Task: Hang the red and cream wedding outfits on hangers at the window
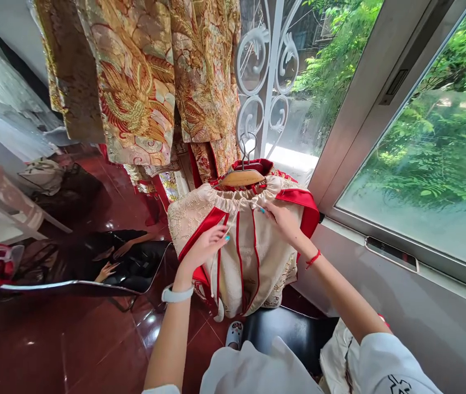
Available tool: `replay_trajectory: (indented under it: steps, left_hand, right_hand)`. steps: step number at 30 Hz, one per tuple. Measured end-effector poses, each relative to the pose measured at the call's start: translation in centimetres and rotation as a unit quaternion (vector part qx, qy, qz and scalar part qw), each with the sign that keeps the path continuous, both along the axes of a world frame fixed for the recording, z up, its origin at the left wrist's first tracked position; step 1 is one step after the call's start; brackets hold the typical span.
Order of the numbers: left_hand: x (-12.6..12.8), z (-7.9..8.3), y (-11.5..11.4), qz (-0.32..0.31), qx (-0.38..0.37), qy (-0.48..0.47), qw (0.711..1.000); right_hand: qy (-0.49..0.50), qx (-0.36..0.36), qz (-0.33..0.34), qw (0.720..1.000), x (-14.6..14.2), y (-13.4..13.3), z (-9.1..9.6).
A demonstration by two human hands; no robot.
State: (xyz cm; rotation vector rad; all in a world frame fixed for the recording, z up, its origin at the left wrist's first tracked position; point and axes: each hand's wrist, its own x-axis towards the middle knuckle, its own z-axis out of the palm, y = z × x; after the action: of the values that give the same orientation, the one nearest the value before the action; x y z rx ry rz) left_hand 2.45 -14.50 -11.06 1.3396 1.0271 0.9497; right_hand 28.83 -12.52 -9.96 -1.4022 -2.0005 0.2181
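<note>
A cream skirt [246, 249] with red trim and gold embroidery hangs in front of me, its gathered waistband [228, 201] drawn together by a thin drawstring. Its wooden hanger [242, 178] has a metal hook and carries a red and gold garment behind the skirt. My left hand [204, 246] is closed on one end of the drawstring, left of the skirt's middle and below the waistband. At the waistband, right of centre, my right hand [282, 220] pinches the drawstring; its fingertips partly hide the cord.
Gold and red embroidered garments [134, 82] hang behind at upper left. A window frame [351, 109] and a sill with a phone [392, 254] lie to the right. Below are a black seat [286, 331] and white cloth [335, 355]. A mirror [93, 262] reflects a person on the left.
</note>
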Motion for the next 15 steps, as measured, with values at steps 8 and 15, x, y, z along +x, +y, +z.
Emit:
replay_trajectory:
  steps: [8, 15]
  left_hand:
    - [7.7, 3.7, 2.1, 0.038, 0.056, -0.169, 0.983]
    - [4.6, 2.1, 2.5, 0.072, 0.02, -0.188, 0.979]
  right_hand:
    - [0.024, 0.013, -0.006, 1.0, 0.3, -1.5, 0.4]
    - [0.145, 0.041, -0.023, 0.988, 0.5, 1.0, 0.3]
